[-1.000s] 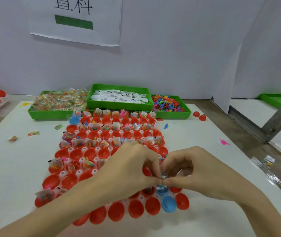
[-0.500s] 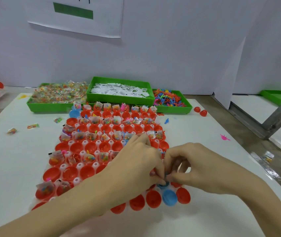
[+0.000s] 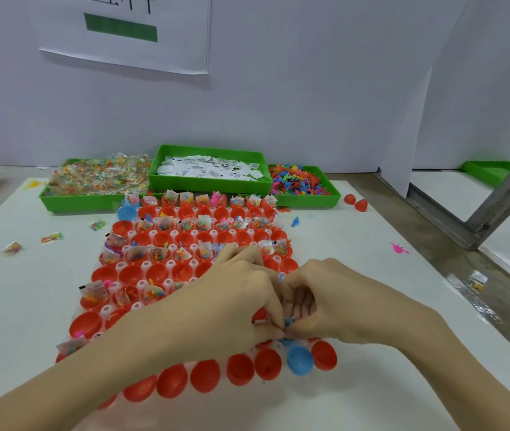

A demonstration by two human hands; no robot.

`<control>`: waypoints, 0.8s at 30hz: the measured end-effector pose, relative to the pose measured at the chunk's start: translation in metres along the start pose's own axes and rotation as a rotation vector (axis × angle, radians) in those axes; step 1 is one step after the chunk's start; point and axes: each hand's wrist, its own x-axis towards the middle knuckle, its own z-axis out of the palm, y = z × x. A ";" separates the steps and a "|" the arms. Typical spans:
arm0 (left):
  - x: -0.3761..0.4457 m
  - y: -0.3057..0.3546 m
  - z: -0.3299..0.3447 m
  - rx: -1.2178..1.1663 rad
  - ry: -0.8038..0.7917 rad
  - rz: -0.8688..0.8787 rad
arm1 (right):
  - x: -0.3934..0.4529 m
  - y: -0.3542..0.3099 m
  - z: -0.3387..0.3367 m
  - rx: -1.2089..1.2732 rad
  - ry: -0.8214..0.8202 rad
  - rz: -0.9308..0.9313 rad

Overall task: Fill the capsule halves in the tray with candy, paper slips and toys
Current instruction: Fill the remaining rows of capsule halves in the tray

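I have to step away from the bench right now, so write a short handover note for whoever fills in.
Left hand and right hand meet over the near right part of the capsule tray, together pinching a small blue toy.
Supplies at the far edge: candy bin, paper slip bin, toy bin.
Done: many far and middle capsule halves hold candy packets.
Left: the near row of red halves and the blue half look empty; slips and toys are too small to check everywhere.
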 end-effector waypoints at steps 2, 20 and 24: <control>0.001 -0.003 -0.001 -0.039 0.034 0.005 | 0.000 0.001 -0.010 0.045 -0.088 -0.032; -0.013 -0.043 -0.054 -0.209 0.238 -0.088 | 0.016 -0.001 -0.034 0.058 -0.282 -0.132; -0.020 -0.057 -0.072 -0.253 0.303 -0.187 | 0.026 0.004 -0.058 0.198 -0.252 -0.167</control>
